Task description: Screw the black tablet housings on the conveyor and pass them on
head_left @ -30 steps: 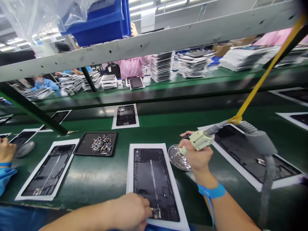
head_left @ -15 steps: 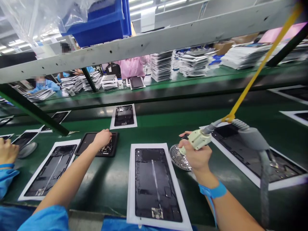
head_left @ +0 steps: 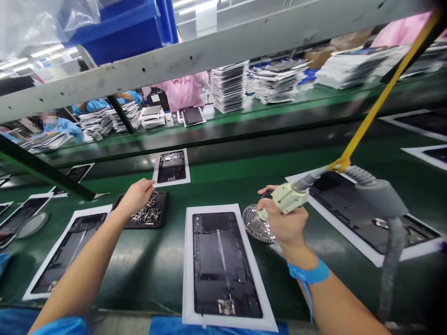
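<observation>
My left hand [head_left: 138,194] is raised just above a black tray [head_left: 162,218] that holds a heap of small metal parts [head_left: 146,213]. Its fingertips are pinched together; what lies between them is too small to make out. In my right hand [head_left: 284,223] is a pale-green pistol-shaped tool [head_left: 289,197], joined to a grey hose and hanging from a yellow strap [head_left: 384,102]. Beneath the tool stands a round perforated metal dish [head_left: 256,224]. Between my hands, a black tablet housing [head_left: 223,260] lies on a white sheet [head_left: 188,265], with a pale strip down its middle.
More housings on white sheets lie left [head_left: 70,251], right [head_left: 349,214] and farther back [head_left: 172,166] on the green bench. A grey shelf beam [head_left: 209,51] crosses overhead, carrying a blue bin [head_left: 122,32]. Across the bench, people work beside stacks of sheets [head_left: 228,86].
My left hand has lifted out of the tray and shifted slightly left, uncovering the small metal parts. The co-worker's hand at the far left has left view. My right hand stays on the tool.
</observation>
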`<state>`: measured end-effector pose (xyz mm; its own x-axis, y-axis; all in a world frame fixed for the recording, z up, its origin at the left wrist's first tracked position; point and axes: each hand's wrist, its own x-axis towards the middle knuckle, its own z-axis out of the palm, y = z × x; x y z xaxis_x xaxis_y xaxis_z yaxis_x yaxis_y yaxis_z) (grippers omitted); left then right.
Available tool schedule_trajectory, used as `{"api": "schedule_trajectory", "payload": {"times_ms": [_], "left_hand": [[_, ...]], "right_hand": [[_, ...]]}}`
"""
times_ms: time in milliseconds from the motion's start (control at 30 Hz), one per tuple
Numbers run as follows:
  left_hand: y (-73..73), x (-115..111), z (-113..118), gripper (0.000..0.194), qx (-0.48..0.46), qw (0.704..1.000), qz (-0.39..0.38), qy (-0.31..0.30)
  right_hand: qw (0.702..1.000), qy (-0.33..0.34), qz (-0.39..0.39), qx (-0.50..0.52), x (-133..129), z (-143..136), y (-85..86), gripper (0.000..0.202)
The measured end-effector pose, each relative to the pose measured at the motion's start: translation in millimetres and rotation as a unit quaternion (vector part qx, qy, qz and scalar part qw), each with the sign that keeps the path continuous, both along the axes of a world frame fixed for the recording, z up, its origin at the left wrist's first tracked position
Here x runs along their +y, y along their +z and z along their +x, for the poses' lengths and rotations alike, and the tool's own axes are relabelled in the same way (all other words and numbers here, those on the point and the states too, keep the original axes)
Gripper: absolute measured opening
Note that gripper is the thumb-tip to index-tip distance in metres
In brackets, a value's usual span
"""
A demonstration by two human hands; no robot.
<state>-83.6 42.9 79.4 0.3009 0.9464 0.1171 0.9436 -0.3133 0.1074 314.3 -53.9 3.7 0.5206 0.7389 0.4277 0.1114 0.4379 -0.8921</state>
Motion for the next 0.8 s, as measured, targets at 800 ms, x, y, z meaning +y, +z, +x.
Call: {"api": "schedule_trajectory", "payload": {"times_ms": [800], "left_hand": [[-78.0, -57.6, 115.2, 0.011, -0.062, 0.977, -0.197, -0.060]], "right_hand": [[1.000, 0.003, -0.006, -0.022, -1.0, -0.8, 1.7, 0.028]]}}
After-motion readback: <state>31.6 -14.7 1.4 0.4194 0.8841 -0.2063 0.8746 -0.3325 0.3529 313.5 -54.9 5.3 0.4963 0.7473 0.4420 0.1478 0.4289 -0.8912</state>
